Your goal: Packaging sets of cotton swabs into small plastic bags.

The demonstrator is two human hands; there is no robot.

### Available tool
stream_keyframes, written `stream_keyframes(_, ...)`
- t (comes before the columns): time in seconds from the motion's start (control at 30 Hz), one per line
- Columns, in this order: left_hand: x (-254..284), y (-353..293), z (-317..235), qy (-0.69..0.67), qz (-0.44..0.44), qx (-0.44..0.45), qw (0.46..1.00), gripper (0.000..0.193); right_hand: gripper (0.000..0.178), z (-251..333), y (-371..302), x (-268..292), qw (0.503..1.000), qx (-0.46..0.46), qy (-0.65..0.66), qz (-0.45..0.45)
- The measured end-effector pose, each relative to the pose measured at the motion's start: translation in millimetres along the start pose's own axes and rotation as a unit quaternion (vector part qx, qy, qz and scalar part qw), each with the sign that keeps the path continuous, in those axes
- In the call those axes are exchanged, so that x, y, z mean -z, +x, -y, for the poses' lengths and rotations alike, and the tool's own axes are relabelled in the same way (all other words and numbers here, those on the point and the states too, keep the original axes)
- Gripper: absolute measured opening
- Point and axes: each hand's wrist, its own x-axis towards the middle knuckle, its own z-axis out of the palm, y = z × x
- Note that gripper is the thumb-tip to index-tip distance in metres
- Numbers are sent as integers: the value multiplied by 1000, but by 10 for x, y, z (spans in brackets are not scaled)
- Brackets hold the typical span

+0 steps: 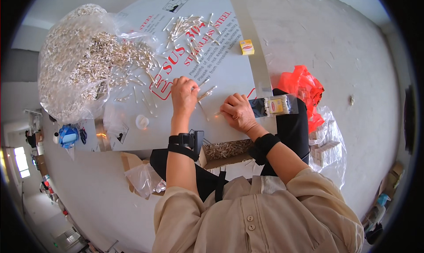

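My left hand (184, 94) is over the middle of the metal-sheet tabletop (229, 76), thumb and fingers pinched together at some cotton swabs (206, 94) that stick out to the right of the fingertips. To its right, my right hand (238, 113) rests low over the tabletop with its fingers curled in. What those fingers hold, if anything, is hidden. Beyond the hands lies a loose heap of cotton swabs (185, 26). Right beside my right wrist, a clear packet of swabs with a yellow label (277, 105) lies near the table edge.
A big clear bag (66, 67) spills swabs at the left. A small yellow box (247, 47) stands near the right edge. A round clear lid-like piece (141, 121) lies at the near left. Below are a carton of swabs (227, 150) and a red bag (302, 87).
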Motion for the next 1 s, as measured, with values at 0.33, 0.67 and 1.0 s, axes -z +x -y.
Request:
stream_keyframes(0.33, -88, -81, 30, -49, 18, -12, 999, 17, 5, -41, -31, -8, 1000, -10, 1, 5)
stream_keyframes(0.67, -253, -152, -63, -41, -31, 16, 999, 17, 4, -44, -39, 13, 1000, -13, -8, 12)
stream_keyframes(1.0, -375, -498, -406, -83, -194, 40, 977, 19, 13, -47, -57, 22, 1000, -9, 23, 15)
